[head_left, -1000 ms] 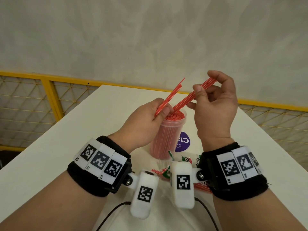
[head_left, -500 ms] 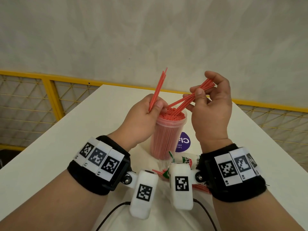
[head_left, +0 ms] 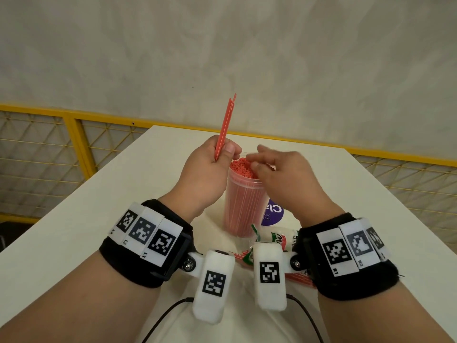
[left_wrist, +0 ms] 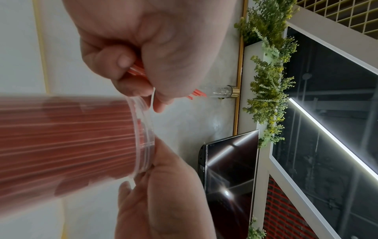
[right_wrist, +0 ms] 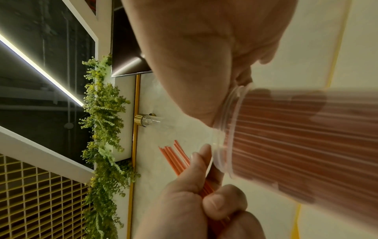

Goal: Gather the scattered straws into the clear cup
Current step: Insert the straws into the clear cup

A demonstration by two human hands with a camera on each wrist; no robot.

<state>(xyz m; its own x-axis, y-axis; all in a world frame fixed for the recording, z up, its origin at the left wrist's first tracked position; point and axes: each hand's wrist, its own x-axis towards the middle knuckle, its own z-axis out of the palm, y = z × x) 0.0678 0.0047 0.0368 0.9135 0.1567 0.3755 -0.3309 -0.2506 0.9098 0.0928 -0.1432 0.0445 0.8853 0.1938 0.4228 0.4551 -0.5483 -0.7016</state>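
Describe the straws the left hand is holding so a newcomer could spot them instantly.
On the white table stands a clear cup packed with red straws. Just left of its rim, the left hand pinches a small bundle of red straws. Unlike those in the cup, they stick up above the hand.

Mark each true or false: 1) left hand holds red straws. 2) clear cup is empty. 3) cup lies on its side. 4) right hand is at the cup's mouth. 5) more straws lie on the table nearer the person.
1) True: the left hand pinches a few red straws pointing up.
2) False: the clear cup is packed with red straws.
3) False: it stands upright on the white table.
4) True: the right hand is over the rim.
5) True: loose straws lie by the right wrist.
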